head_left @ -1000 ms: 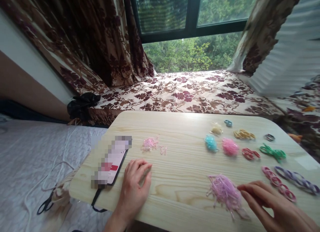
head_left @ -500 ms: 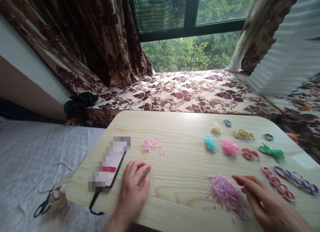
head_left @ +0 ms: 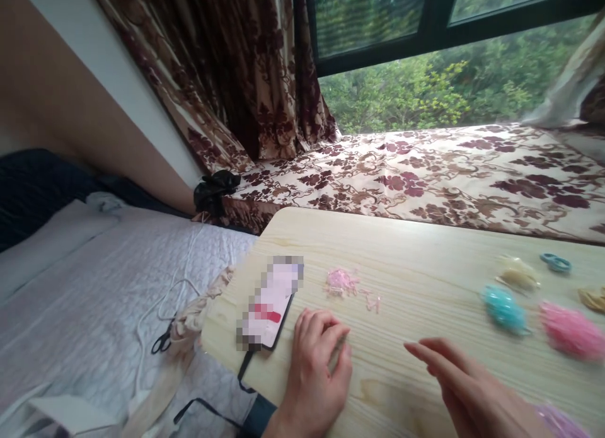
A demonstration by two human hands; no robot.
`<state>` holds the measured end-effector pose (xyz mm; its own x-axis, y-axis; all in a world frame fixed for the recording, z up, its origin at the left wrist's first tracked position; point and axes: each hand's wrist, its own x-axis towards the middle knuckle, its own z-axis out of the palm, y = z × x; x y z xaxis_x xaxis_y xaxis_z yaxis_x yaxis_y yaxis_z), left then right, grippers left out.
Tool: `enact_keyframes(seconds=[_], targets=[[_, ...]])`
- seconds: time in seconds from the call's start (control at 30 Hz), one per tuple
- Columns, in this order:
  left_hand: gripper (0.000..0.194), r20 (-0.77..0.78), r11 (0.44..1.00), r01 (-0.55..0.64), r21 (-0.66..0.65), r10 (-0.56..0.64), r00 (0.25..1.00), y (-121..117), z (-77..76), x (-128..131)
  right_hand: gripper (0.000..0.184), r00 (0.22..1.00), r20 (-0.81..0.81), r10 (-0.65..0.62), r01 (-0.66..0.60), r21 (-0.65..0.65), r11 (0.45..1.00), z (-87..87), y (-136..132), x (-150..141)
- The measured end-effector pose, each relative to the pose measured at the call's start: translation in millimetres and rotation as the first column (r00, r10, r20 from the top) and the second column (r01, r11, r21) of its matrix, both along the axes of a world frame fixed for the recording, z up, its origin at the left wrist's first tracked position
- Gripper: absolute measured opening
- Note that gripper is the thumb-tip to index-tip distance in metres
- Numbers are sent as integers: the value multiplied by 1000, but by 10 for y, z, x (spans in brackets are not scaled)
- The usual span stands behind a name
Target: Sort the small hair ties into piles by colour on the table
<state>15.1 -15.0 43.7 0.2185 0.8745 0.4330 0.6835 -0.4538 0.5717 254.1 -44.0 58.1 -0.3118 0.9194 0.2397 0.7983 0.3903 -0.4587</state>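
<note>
My left hand rests palm down on the light wooden table, fingers loosely curled, holding nothing, just right of a phone. My right hand hovers low over the table with fingers stretched out toward the left, empty. A small heap of pale pink rubber bands lies beyond my left hand. Heaps of turquoise bands, bright pink bands and cream bands lie to the right. A lilac heap peeks out at the bottom right edge.
A blue ring and yellow bands sit at the far right. A white cable and scissors lie on the grey bedding at left. A black cord hangs from the phone. A floral window seat lies behind.
The view has swung left, so most coloured heaps have slid out at the right. My right hand has left the lilac heap and moved left toward my left hand, which stayed put.
</note>
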Motion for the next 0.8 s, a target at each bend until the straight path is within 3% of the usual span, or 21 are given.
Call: enact_keyframes(seconds=[0.13, 0.47, 0.6, 0.8], targets=[[29, 42, 1000, -1, -12, 1, 999, -6, -22, 4, 53, 998, 54, 45, -43, -34, 999, 47, 296, -298], [32, 125, 1000, -8, -17, 10, 992, 19, -52, 14, 47, 968, 230, 96, -79, -85, 993, 159, 894, -765], [31, 158, 999, -17, -36, 22, 987, -3, -61, 24, 51, 968, 243, 66, -53, -63, 997, 209, 1059, -721], [32, 148, 1000, -15, -27, 19, 989, 4, -60, 24, 48, 981, 196, -17, 20, -12, 1000, 262, 1040, -292]])
